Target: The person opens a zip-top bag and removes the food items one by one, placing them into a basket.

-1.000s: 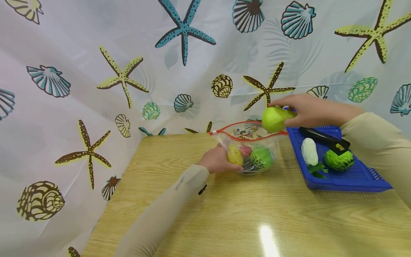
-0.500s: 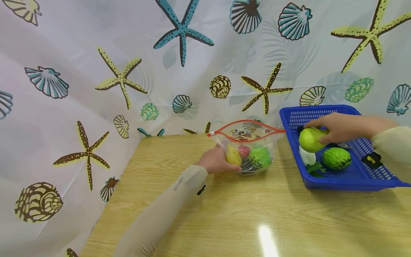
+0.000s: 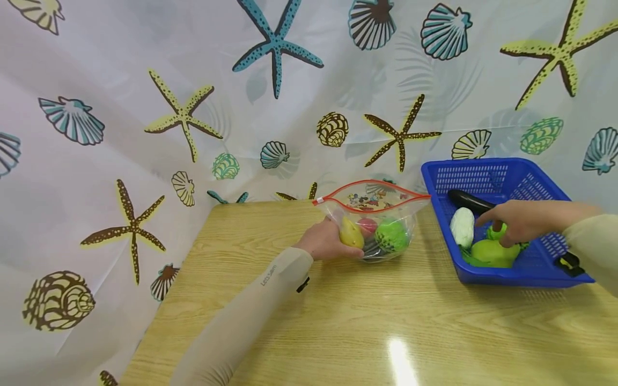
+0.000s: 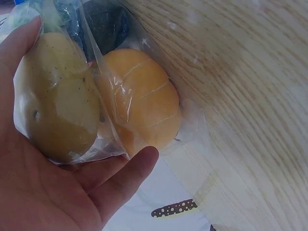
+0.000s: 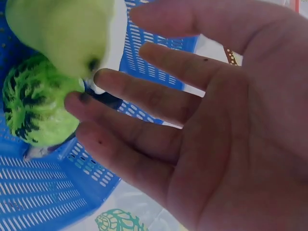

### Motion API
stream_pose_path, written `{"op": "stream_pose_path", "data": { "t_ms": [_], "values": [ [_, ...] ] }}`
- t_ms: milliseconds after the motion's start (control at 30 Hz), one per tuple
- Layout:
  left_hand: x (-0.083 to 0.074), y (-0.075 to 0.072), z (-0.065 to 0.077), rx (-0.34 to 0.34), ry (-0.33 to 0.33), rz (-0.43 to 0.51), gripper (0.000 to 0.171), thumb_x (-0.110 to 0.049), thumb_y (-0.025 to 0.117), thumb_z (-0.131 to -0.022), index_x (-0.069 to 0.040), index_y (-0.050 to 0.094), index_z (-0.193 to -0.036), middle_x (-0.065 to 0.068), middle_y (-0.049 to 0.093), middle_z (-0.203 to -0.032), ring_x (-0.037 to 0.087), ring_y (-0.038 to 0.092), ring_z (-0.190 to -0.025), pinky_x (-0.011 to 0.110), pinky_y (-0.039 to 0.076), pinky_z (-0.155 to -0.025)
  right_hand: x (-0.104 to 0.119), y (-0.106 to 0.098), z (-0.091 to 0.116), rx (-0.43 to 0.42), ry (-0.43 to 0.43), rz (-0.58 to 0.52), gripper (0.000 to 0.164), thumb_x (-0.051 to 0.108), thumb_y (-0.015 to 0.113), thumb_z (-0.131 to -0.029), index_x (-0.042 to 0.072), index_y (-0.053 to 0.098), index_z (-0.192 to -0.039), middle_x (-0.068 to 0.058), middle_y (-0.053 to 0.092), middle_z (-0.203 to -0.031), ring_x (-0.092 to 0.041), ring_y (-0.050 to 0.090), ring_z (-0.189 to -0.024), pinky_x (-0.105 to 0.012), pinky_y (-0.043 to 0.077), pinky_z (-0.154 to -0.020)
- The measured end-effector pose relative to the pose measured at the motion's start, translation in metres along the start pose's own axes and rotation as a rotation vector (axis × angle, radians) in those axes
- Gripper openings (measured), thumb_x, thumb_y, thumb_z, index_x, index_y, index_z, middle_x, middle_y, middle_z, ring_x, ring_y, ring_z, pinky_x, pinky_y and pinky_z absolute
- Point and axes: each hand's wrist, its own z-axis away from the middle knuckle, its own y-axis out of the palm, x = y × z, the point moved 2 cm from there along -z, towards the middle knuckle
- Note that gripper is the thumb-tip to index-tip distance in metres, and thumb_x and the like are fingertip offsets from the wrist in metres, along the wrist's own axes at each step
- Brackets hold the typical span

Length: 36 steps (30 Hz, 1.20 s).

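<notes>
My left hand [image 3: 325, 241] holds the side of a clear zip bag [image 3: 409, 213] with a red-edged, gaping mouth. Inside lie a yellowish potato [image 4: 60, 106], an orange round thing with pale lines [image 4: 142, 98], a pink ball-like thing [image 3: 368, 227] and a green bumpy one [image 3: 392, 235]. In the left wrist view, thumb and fingers wrap the bag around the potato. My right hand [image 3: 523, 222] is over the blue basket [image 3: 526, 280], fingers spread and holding nothing. Just below its fingertips lies a green pear [image 3: 494, 254], against a dark-striped green vegetable [image 5: 41, 103].
An eggplant [image 3: 468, 201] and a white oblong vegetable [image 3: 462, 227] also lie in the basket, beside some green leaves. The wooden table [image 3: 338, 321] ends at the back against a curtain [image 3: 289, 123] printed with starfish and shells.
My right hand has carried the pear from beside the bag's mouth rightward into the basket and let go of it. The left hand and the bag have stayed in place.
</notes>
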Motion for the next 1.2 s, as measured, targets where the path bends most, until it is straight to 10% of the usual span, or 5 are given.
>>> {"op": "stream_pose_path", "data": {
  "t_ms": [333,767,1200],
  "values": [
    [0.0,0.0,0.002,0.002,-0.023,0.005,0.091,-0.076,0.071,-0.057,-0.018,0.043,-0.122,-0.002,0.055,-0.092,0.015,0.053,-0.076,0.031,0.048,-0.066,0.03,-0.01,-0.007,-0.197,-0.079,0.053,0.041,0.004,0.059,-0.085,0.001,0.057,-0.126,-0.014,0.065,-0.104,-0.011,0.055,-0.071,-0.031,0.045,-0.057],
    [0.002,-0.002,0.004,0.001,0.018,0.031,0.081,-0.072,0.073,-0.059,-0.021,0.044,-0.115,-0.003,0.053,-0.094,0.013,0.053,-0.078,0.032,0.049,-0.066,0.128,-0.06,-0.025,-0.626,-0.301,0.188,0.015,0.011,0.06,-0.091,0.017,0.069,-0.1,0.002,0.068,-0.091,-0.006,0.052,-0.061,-0.032,0.048,-0.056],
    [0.002,0.002,-0.001,-0.002,0.033,0.022,0.083,-0.075,0.071,-0.056,-0.022,0.046,-0.115,-0.004,0.053,-0.094,0.012,0.053,-0.078,0.033,0.049,-0.066,0.164,-0.052,-0.085,-0.442,-0.453,0.214,0.022,0.001,0.055,-0.089,0.01,0.07,-0.103,-0.002,0.068,-0.095,-0.011,0.058,-0.083,-0.037,0.053,-0.072]
  ]
}}
